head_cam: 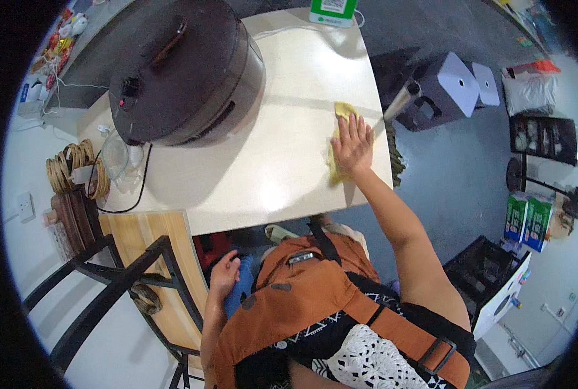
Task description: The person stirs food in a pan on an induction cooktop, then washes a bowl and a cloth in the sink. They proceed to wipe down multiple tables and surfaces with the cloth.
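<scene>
My right hand (353, 145) lies flat, palm down, on a yellow cloth (344, 108), its fingers spread. The cloth is pressed against the pale tabletop (289, 160), close to the right edge; part of it is hidden beneath the palm. Below the table's near edge, my left hand (225, 273) hangs at my side with loosely curled fingers and nothing visible in it. It is beside some blue denim (239, 287). A large dark round cooker (187, 82) with a handled lid stands on the far left part of the table.
A black-framed chair (145, 255) with a wooden seat stands at the left. A glass bowl (115, 154) and a black cord (145, 182) lie by the cooker. A green sign (334, 12) stands at the far edge. Grey bins (440, 92) and a pole (402, 101) are right of the table.
</scene>
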Demonstrator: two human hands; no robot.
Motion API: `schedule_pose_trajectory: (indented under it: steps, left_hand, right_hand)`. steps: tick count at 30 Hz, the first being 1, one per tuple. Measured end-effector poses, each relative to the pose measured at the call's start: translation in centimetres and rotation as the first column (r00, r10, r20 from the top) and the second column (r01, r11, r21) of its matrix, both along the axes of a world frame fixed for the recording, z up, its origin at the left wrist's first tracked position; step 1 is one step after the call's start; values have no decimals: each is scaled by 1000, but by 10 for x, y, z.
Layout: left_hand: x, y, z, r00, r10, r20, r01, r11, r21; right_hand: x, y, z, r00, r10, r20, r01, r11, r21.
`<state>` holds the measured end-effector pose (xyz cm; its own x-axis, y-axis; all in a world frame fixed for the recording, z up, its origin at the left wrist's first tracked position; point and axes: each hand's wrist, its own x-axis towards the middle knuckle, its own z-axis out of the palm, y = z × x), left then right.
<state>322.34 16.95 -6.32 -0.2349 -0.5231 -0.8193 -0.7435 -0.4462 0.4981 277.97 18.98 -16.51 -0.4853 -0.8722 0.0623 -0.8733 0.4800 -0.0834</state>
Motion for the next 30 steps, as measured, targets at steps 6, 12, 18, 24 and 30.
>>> schedule_pose_trajectory:
  steps: [6, 12, 18, 24, 30]
  left_hand:
    - [-7, 3, 10, 996, 90, 24, -90, 996, -10]
    - [1, 28, 3, 967, 230, 111, -239, 968, 78]
    - [2, 35, 6, 960, 239, 147, -248, 967, 52]
    - [37, 49, -16, 949, 314, 25, -315, 949, 15]
    - [58, 64, -19, 936, 346, -62, -342, 938, 58]
  right_hand:
    - [-99, -177, -13, 942, -333, -30, 318, 922, -222]
    - [83, -98, -29, 774, 627, 90, -560, 744, -364]
    - [-24, -75, -24, 873, 472, -125, -484, 870, -95]
    - [24, -141, -58, 995, -31, -90, -12, 898, -441]
    - [184, -25, -29, 600, 760, 250, -712, 649, -267]
